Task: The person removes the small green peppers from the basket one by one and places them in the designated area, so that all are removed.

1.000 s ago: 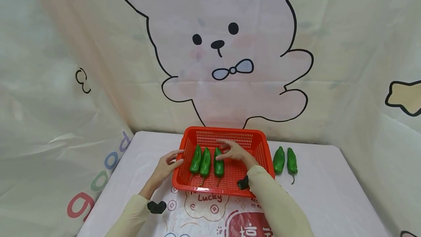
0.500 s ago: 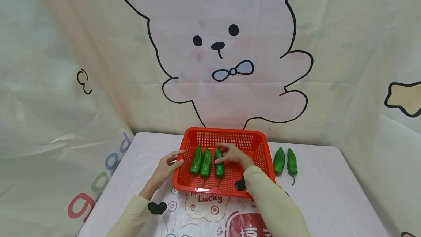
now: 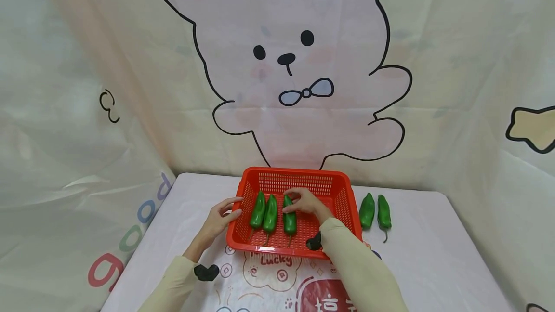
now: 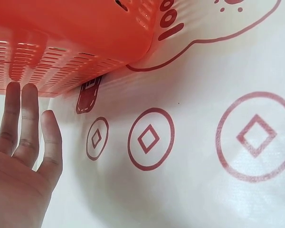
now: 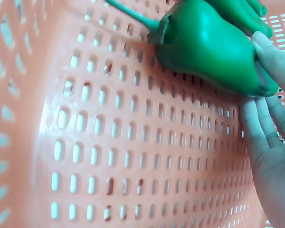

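Note:
Three long green peppers lie side by side in the red plastic basket (image 3: 299,171), stems toward me. My right hand (image 3: 309,204) reaches inside and pinches the upper end of the rightmost green pepper (image 3: 289,226). In the right wrist view, the thumb is on one side of this pepper (image 5: 209,47) and the other fingers are on its far side. The other two, the left pepper (image 3: 257,211) and the middle pepper (image 3: 270,215), rest to its left. Against the basket's left side is my left hand (image 3: 218,220); in the left wrist view its fingers extend straight at the slotted wall (image 4: 52,61).
Two more peppers, one nearer the basket (image 3: 366,212) and one farther right (image 3: 383,212), lie on the white-covered table (image 3: 425,249). A curtain with a cartoon animal (image 3: 286,124) hangs directly behind the table, and side curtains flank it.
My right hand has lowered slightly and closed its thumb and fingers round the rightmost pepper, which has moved a touch to the right. My left hand has stayed at the basket's side.

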A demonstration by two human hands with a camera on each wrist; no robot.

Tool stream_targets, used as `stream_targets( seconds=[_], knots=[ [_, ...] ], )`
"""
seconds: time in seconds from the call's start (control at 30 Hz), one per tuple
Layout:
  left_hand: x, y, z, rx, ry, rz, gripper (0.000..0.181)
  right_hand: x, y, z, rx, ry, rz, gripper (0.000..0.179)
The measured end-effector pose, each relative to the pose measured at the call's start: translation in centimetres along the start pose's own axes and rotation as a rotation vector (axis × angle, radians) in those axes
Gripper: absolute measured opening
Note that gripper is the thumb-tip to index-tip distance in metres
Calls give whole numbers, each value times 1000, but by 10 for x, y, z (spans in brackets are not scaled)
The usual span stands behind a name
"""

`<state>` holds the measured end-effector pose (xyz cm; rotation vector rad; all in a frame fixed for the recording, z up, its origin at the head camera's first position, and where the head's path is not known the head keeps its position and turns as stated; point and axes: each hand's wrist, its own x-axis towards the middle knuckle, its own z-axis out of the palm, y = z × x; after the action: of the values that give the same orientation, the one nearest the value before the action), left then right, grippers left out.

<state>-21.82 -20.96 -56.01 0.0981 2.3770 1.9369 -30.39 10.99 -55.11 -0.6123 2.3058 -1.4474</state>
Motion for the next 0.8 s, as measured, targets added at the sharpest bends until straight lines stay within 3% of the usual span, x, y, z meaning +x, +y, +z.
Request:
stream_targets(
  seconds=[0.67, 0.8],
  knots=[
    [-1, 1, 0, -7, -11, -1, 45, 4, 10, 1, 81, 70, 49, 51],
    [-1, 2, 0, 1, -7, -1, 46, 6, 12, 0, 167, 58, 57, 54]
  ],
)
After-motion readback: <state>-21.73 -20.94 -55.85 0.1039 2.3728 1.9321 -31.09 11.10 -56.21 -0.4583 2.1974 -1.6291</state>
